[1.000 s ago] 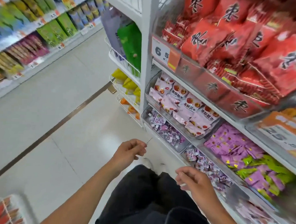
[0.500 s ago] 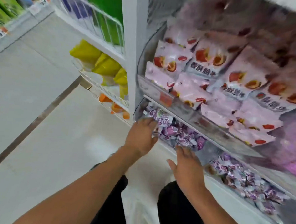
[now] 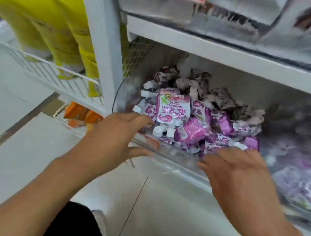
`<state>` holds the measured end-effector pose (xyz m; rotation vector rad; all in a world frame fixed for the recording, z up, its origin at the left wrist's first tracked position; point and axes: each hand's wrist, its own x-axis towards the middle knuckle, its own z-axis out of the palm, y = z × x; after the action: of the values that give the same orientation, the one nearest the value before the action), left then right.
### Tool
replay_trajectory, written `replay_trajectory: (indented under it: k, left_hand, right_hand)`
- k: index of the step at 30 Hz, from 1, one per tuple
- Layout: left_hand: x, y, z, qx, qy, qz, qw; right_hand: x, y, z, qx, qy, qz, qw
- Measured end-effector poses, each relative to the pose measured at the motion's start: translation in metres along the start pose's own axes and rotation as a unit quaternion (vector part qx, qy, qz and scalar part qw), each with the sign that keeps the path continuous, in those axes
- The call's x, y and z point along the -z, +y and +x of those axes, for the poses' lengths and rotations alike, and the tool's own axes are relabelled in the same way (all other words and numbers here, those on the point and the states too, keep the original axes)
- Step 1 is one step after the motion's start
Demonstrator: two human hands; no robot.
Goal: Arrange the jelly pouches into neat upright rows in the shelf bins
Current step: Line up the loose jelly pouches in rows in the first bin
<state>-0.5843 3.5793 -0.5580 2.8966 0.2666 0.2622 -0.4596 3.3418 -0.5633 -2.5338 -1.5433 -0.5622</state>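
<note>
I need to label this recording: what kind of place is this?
Most likely a shop aisle. A white shelf unit holds a clear-fronted bin heaped with purple jelly pouches, and a wire basket beside it holds yellow packets.

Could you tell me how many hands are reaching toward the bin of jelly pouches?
2: the left hand at the bin's left front corner, the right hand at its front edge.
</note>
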Motion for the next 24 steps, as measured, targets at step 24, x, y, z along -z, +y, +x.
replay_trajectory:
  k: [24]
  left_hand:
    - [0.031,0.034,-0.086,0.097,-0.061,0.010,0.993]
  right_hand:
    - [0.059,-0.043,-0.040,0.043,-0.186,0.102,0.976]
